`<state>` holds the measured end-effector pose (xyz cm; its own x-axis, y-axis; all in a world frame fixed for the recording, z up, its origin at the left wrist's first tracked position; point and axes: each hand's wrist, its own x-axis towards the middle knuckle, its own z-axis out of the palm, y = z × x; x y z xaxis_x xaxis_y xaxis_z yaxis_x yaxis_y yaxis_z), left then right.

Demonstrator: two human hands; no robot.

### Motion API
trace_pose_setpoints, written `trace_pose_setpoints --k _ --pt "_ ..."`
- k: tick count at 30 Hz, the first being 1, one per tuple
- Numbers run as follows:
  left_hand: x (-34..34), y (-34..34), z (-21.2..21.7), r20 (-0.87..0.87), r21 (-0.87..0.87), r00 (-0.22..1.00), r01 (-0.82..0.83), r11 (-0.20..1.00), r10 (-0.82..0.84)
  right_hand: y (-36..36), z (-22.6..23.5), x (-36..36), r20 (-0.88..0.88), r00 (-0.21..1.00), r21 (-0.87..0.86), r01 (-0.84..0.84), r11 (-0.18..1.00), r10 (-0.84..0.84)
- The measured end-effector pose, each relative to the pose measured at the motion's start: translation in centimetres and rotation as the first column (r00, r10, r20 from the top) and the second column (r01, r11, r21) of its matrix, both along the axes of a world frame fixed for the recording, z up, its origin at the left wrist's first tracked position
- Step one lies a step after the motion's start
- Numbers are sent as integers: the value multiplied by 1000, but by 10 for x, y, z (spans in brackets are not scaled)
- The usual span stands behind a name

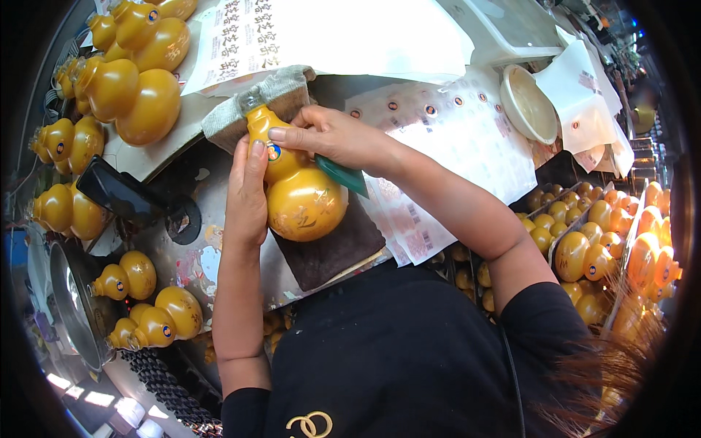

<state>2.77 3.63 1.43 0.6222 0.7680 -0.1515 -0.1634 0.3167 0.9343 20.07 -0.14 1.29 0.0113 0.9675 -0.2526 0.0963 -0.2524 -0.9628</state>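
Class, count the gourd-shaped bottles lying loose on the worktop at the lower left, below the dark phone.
3: one bottle lies uppermost, two more lie side by side below it. Others may be hidden.

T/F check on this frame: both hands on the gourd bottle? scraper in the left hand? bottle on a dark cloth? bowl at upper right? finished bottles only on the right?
1. Both hands are on the golden gourd bottle. True: left hand on its side, right hand on its upper bulb.
2. The green scraper is in the left hand. False: it sits under the right hand.
3. The bottle lies on a dark cloth. True.
4. A white bowl sits at upper right. True.
5. Other gourd bottles are only on the right. False: both sides.
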Motion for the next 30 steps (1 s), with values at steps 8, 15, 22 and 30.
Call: trace_pose_setpoints --k 8,15,22,30 --pt "-4 4 -6 65 -86 998 -3 996 8 -4 5 2 -46 998 26 -32 999 33" --pt "0 6 0 27 -69 1000 -9 998 11 7 8 -2 302 952 11 -54 998 48" --pt "-8 12 2 68 -142 996 60 988 -51 -1 -2 8 -95 989 -135 96 986 -109" --pt "-12 12 3 -64 3 985 164 987 -163 -39 24 16 -514 833 100 296 950 -205"
